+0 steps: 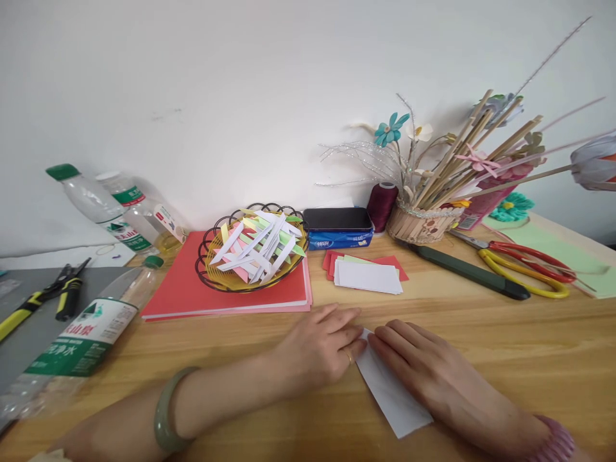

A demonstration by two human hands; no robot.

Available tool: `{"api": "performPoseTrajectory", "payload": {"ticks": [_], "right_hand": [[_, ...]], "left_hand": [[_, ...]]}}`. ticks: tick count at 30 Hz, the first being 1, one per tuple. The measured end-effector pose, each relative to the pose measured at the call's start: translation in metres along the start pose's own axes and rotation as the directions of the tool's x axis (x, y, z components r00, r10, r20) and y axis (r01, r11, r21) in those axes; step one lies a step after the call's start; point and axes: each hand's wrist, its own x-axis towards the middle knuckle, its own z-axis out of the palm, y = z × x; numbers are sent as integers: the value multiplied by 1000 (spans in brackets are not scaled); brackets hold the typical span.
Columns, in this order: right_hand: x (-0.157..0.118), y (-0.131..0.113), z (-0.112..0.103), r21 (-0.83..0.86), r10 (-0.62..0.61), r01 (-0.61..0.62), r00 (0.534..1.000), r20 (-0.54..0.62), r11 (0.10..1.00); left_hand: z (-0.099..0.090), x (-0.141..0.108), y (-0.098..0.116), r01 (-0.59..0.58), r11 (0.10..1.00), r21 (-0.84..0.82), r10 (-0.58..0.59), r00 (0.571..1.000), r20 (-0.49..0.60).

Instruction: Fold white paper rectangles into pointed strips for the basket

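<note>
A folded piece of white paper point(392, 391) lies slanted on the wooden table before me. My left hand point(320, 346) is at its upper corner, fingers bent around the tip; the thumb is hidden. My right hand point(428, 366) lies flat along the paper's right edge, fingers stretched out and side by side, covering part of the sheet. Just beyond my hands is a small pile of white, red and green paper slips point(368, 276). Farther left, a round basket point(202, 276) holds many folded paper strips point(262, 247) in white, pink, yellow and green.
Red paper sheets point(178, 282) lie under the basket. Plastic bottles point(72, 359) and pliers point(70, 295) are at left. At the back are a phone point(337, 219) on a blue packet point(339, 240), a thread spool point(382, 205) and a flower holder point(418, 224). Scissors point(524, 263) and a dark green-handled tool point(471, 273) lie right.
</note>
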Motion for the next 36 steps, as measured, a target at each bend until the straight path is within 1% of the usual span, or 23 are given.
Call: {"api": "performPoseTrajectory", "payload": {"ticks": [2, 5, 8, 11, 13, 15, 17, 20, 22, 24, 27, 29, 32, 36], "right_hand": [[-1, 3, 0, 83, 37, -38, 999, 17, 996], [-1, 9, 0, 216, 122, -133, 990, 66, 967], [2, 13, -1, 279, 178, -201, 978, 108, 939], [6, 15, -1, 265, 163, -198, 975, 147, 944], [7, 15, 0, 230, 131, -169, 977, 171, 959], [6, 15, 2, 191, 85, -118, 982, 169, 974], [3, 15, 3, 156, 37, -60, 988, 148, 986], [-3, 16, 1, 117, -21, 7, 992, 121, 993], [-6, 17, -3, 105, -46, 34, 992, 114, 994], [-9, 18, -8, 103, -52, 41, 993, 110, 994], [-16, 20, -15, 150, -28, 6, 989, 144, 989], [-21, 21, -18, 213, 7, -46, 984, 178, 976], [-29, 20, -22, 310, 80, -140, 977, 197, 940], [-36, 12, -28, 363, 153, -202, 975, 159, 910]], "left_hand": [[0, 0, 2, 73, 997, -1, -73, 997, 26], [0, 1, 4, 170, 985, 10, -171, 984, 49], [1, 2, 4, 191, 982, 0, -190, 981, 45], [1, 4, 2, 201, 979, -40, -199, 979, 50], [-1, 5, 2, 234, 971, -59, -229, 971, 71], [-2, 6, 2, 261, 963, -60, -255, 962, 92], [-3, 7, 3, 257, 966, -44, -252, 963, 95], [0, 3, 4, 180, 983, -19, -178, 980, 87], [3, 0, 4, 136, 991, -9, -135, 986, 102], [5, -3, 4, 122, 992, 7, -122, 987, 107], [6, -5, 4, 129, 991, 31, -132, 985, 109], [6, -5, 4, 128, 991, 30, -130, 983, 128], [4, -4, 4, 135, 991, 13, -136, 981, 137], [2, -3, 2, 184, 981, -57, -174, 974, 148]]}}
